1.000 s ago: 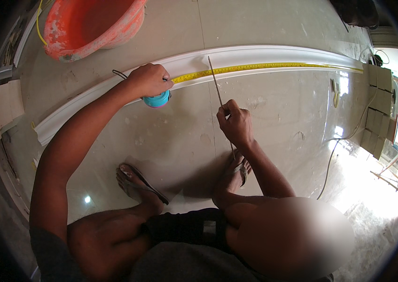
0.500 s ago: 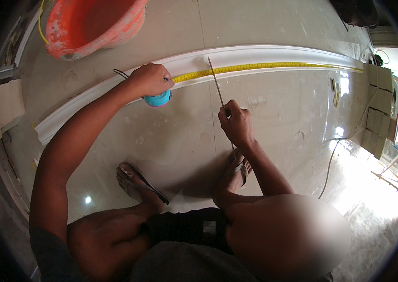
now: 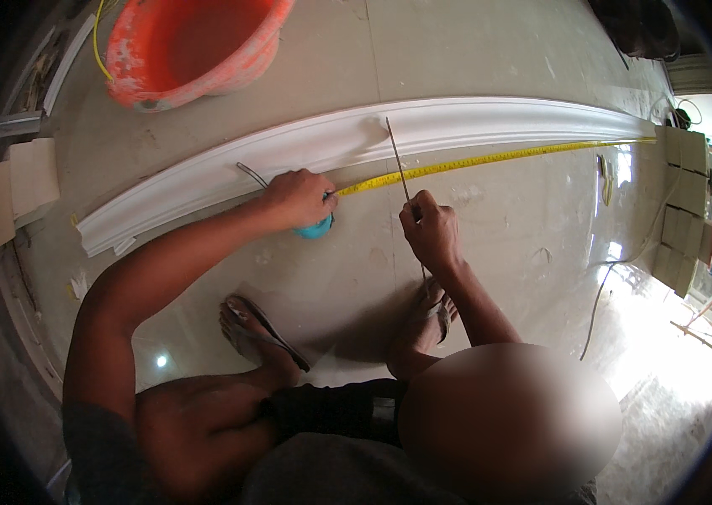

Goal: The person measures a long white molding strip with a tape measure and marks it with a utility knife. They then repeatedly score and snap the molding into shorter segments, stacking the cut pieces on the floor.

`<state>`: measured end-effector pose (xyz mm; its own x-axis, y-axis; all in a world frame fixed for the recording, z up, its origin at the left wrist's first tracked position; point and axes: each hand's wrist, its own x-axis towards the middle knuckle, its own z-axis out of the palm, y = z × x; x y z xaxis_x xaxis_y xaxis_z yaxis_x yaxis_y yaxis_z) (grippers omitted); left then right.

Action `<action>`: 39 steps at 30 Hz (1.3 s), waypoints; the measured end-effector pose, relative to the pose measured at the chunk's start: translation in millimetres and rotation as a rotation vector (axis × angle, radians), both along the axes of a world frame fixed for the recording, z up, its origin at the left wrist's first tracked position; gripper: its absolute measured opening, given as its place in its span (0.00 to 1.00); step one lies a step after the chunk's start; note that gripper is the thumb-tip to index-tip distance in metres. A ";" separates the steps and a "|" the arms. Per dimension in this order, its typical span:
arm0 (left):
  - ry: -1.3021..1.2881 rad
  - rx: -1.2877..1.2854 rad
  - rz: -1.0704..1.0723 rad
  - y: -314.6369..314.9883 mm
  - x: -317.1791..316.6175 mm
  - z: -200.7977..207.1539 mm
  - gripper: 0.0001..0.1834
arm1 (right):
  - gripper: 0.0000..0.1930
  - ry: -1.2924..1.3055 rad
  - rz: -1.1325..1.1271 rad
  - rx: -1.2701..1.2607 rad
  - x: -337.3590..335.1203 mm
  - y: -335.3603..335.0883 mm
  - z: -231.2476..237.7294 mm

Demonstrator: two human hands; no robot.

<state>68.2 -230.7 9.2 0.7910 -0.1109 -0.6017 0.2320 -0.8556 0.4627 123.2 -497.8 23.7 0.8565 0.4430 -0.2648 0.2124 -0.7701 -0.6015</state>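
Observation:
My left hand [image 3: 299,199] is closed around a turquoise tape measure [image 3: 315,227]. Its yellow blade [image 3: 490,158] stretches out to the right, running along the near side of a long white moulding [image 3: 305,150]. A dark strap loop sticks out behind the left hand, over the moulding's near edge. My right hand [image 3: 431,225] grips a thin, dark, straight rod [image 3: 398,156], whose exact kind I cannot make out. The rod's far end reaches over the moulding and it crosses above the yellow blade; its near end points toward my right foot.
On the tiled floor [image 3: 490,252], a red, plaster-smeared tub [image 3: 196,50] stands at the far left. Stacked tan boxes or tiles [image 3: 682,210] line the right side, with a cable [image 3: 604,286] nearby. More tan pieces [image 3: 32,177] stand at the left. My sandalled feet [image 3: 259,332] are close in.
The left hand and tape measure have moved nearer and slightly right. The yellow blade has come off the moulding onto its near side. The right hand still holds the rod.

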 end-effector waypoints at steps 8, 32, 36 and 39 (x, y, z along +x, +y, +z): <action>-0.043 -0.084 0.043 -2.0 -1.1 -12.5 0.17 | 0.07 -0.021 -0.034 0.070 -8.9 -12.6 -8.6; -0.115 0.017 0.099 -19.1 11.4 -78.7 0.18 | 0.09 -0.114 0.238 -0.135 23.2 -25.6 -69.7; -0.117 0.027 0.082 -17.0 15.2 -74.4 0.17 | 0.15 0.132 0.095 -0.145 31.3 -31.9 -75.7; -0.186 0.036 0.033 -19.5 26.5 -77.4 0.16 | 0.09 -0.134 0.004 0.102 47.9 -49.9 -139.8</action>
<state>94.7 -250.2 -68.1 0.8918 -0.0644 -0.4478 0.1732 -0.8659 0.4693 171.1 -547.7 -116.1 0.8791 0.4655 -0.1021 0.2988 -0.7054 -0.6428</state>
